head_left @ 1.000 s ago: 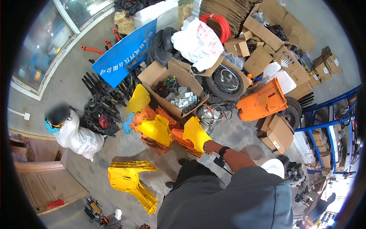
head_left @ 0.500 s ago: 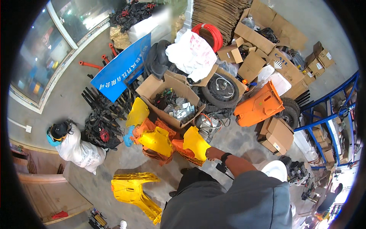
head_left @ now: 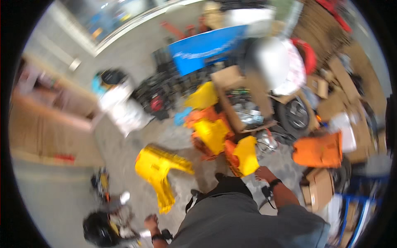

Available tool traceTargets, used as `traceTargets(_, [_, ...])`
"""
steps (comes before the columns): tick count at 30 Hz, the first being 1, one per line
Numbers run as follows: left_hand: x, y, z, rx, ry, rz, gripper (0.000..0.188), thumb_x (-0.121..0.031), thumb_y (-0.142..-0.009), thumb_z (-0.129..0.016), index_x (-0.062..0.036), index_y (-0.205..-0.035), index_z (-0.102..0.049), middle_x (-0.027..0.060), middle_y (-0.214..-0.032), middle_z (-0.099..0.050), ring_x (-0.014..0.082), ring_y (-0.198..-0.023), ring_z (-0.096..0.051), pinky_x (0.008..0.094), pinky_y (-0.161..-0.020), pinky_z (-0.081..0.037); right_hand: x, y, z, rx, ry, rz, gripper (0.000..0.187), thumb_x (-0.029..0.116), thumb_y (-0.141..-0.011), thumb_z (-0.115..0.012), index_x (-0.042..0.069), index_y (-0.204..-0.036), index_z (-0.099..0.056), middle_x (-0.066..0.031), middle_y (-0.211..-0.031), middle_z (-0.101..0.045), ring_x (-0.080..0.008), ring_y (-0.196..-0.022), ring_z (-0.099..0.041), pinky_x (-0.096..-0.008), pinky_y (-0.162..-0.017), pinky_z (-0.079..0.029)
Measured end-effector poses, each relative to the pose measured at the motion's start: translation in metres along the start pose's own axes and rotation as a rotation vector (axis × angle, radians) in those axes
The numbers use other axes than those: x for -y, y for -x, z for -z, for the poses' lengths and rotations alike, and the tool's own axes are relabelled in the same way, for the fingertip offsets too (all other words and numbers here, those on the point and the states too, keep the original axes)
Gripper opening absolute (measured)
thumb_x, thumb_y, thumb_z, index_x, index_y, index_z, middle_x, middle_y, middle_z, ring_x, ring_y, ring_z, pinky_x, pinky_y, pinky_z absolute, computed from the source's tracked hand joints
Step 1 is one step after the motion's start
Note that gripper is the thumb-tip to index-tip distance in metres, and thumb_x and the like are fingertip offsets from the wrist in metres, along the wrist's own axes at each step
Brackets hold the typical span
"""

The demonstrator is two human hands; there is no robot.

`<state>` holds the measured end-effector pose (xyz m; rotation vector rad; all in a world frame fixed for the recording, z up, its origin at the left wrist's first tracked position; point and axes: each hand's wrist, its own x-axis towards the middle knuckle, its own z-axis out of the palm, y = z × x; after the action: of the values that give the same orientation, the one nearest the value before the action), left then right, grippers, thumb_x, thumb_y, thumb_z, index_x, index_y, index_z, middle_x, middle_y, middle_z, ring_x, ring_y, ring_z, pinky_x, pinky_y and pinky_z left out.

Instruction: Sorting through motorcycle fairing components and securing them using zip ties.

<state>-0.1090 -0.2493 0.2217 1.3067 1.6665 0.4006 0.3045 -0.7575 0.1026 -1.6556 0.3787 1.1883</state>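
Note:
My right hand (head_left: 263, 173), with a dark band at the wrist, is at the lower right corner of a yellow plastic panel (head_left: 247, 155). Blur hides whether its fingers touch the panel. Low on the left, my left hand (head_left: 151, 222) is held out from my body, its fingers smeared. Nothing shows clearly in it. The nearest thing ahead of it is a stack of yellow plastic panels (head_left: 155, 165) on the floor. More yellow panels (head_left: 211, 135) lie with orange panels (head_left: 201, 115) in a heap in front of me.
Beyond the heap stand an open carton of parts (head_left: 231, 76) and a wheel (head_left: 294, 115). An orange panel (head_left: 317, 149) and a carton (head_left: 322, 190) are to the right. White sacks (head_left: 124, 109) and a wooden cabinet (head_left: 53, 136) are at left, a blue sign (head_left: 206, 47) behind.
The view has swung, shifting the scene rightward and blurring it. My left hand has come into view at the lower left. My right hand stays beside the yellow panel's corner.

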Motion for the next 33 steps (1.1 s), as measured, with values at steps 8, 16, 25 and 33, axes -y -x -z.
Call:
traceTargets(8, [-0.001,0.05,0.023,-0.14,-0.155,0.016,0.026,-0.017,-0.072,-0.069,0.0065,-0.082,-0.067,0.0083,-0.067,-0.063,0.0143,-0.059,-0.058,0.028,-0.054,-0.045,0.044,0.011,-0.009,0.005,0.237,-0.069,0.02,0.013,-0.083,-0.061,-0.001,-0.097,-0.059,-0.0138,-0.078,-0.064,-0.0244,-0.065,-0.065,-0.0381,-0.062,-0.057])
traceTargets(16, [0.043,0.066,0.04,-0.168,-0.17,0.11,0.04,-0.02,-0.07,-0.069,0.0101,-0.096,-0.067,0.0148,-0.075,-0.068,0.0202,-0.068,-0.064,0.0303,-0.064,-0.051,0.093,0.02,-0.028,0.016,0.344,-0.024,0.019,0.011,-0.082,-0.058,-0.003,-0.095,-0.059,-0.0106,-0.072,-0.061,-0.0195,-0.059,-0.061,-0.033,-0.057,-0.053])
traceTargets(25, [0.06,0.075,0.038,-0.189,-0.182,0.161,0.045,-0.021,-0.072,-0.07,0.011,-0.103,-0.065,0.0176,-0.082,-0.07,0.0212,-0.071,-0.067,0.0304,-0.068,-0.053,0.116,0.026,-0.035,-0.001,0.41,-0.014,0.011,0.009,-0.083,-0.055,-0.002,-0.084,-0.058,-0.0072,-0.066,-0.058,-0.0169,-0.056,-0.058,-0.0316,-0.054,-0.051])
traceTargets(33, [0.072,0.071,0.04,-0.187,-0.262,0.171,0.044,-0.026,-0.07,-0.07,0.0046,-0.102,-0.068,0.0154,-0.081,-0.071,0.0225,-0.073,-0.068,0.0316,-0.071,-0.052,0.103,0.011,-0.026,0.069,0.453,-0.04,0.022,0.014,-0.082,-0.059,-0.002,-0.097,-0.057,-0.0143,-0.079,-0.064,-0.0253,-0.068,-0.066,-0.0395,-0.066,-0.057])
